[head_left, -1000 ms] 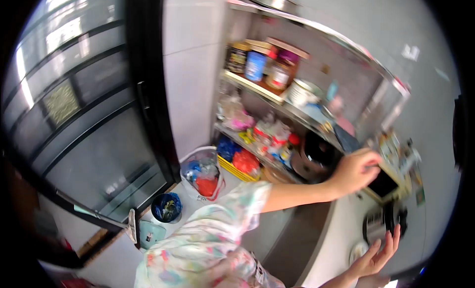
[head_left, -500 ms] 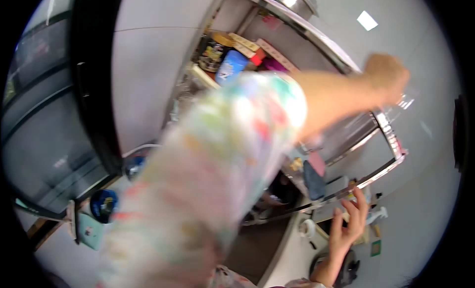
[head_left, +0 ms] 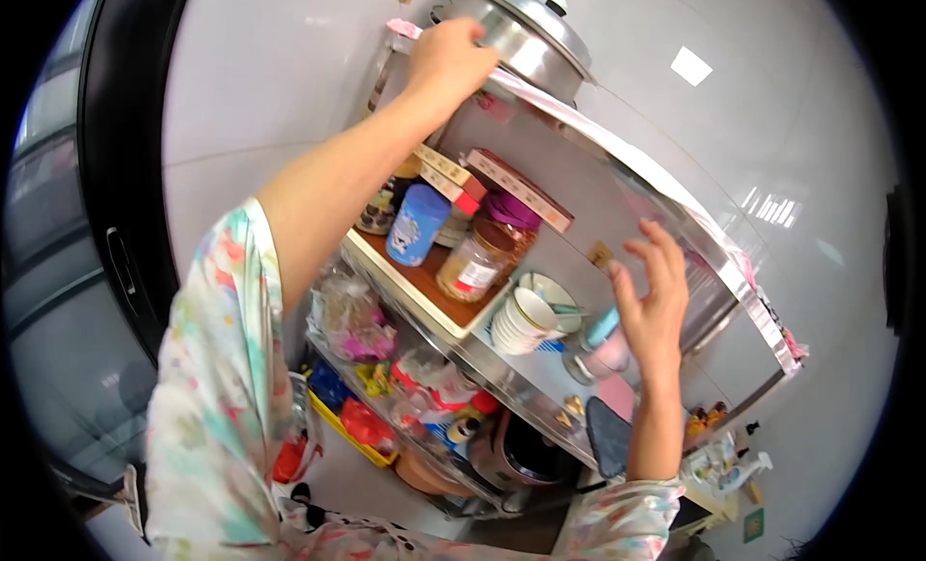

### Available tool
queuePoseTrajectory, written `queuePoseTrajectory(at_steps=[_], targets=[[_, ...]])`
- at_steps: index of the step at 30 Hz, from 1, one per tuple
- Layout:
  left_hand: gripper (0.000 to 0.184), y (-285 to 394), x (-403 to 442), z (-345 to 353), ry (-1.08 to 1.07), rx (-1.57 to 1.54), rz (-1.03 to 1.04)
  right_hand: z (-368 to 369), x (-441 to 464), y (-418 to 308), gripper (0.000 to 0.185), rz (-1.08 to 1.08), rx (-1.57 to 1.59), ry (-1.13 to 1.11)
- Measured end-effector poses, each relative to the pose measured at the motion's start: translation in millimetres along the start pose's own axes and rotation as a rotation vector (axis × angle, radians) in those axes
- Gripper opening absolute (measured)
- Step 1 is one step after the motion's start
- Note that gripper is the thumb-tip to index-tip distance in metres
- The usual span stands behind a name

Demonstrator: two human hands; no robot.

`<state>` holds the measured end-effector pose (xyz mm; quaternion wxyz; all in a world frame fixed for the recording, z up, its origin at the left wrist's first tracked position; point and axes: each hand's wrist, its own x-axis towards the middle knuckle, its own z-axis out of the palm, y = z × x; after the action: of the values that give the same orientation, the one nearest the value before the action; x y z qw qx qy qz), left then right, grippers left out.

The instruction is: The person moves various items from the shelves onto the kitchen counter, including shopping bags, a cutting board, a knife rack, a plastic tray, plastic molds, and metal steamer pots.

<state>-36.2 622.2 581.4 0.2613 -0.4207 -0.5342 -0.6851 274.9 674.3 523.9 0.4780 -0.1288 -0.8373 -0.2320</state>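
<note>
My left hand (head_left: 451,61) is at the left end of the shelf's top, beside a lidded steel pot (head_left: 526,40). Its fingers are curled over the pink-and-white edge cover (head_left: 617,146); what they hold, if anything, is hidden. Raised in front of the metal shelf rack, my right hand (head_left: 658,296) has its fingers apart and nothing in it. Behind and left of it are a stack of white bowls (head_left: 523,320) and a pink cup (head_left: 610,355). A dark grey cloth-like piece (head_left: 608,436) lies by my right wrist.
On the upper shelf, a tray (head_left: 410,289) bears a blue canister (head_left: 418,223), a lidded jar (head_left: 475,262) and long boxes (head_left: 519,190). Below are plastic bags (head_left: 352,315) and a rice cooker (head_left: 516,450). A spray bottle (head_left: 748,469) stands at the lower right.
My left hand has swept from the rack's right end to its left end by the pot. My right hand has risen from the lower frame edge to in front of the shelf. The view has shifted.
</note>
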Motion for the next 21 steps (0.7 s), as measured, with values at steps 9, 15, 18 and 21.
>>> queuePoseTrajectory(at_steps=[9,15,18,21], targets=[[0.043,-112.8,71.7,25.6,0.068,-0.761,-0.525,90.8,157.0,17.0,0.028,-0.039,-0.087,0.138],[0.037,-130.2,118.4,57.1,0.096,-0.849,-0.563,163.0,234.8,29.0,0.037,-0.123,-0.26,0.156],[0.034,-145.9,138.3,66.4,-0.008,-0.826,-0.625,187.1,250.6,37.4,0.034,-0.135,-0.309,0.117],[0.041,-146.6,148.7,67.1,-0.029,-0.955,-0.668,195.0,262.9,46.0,0.028,-0.111,-0.373,0.032]])
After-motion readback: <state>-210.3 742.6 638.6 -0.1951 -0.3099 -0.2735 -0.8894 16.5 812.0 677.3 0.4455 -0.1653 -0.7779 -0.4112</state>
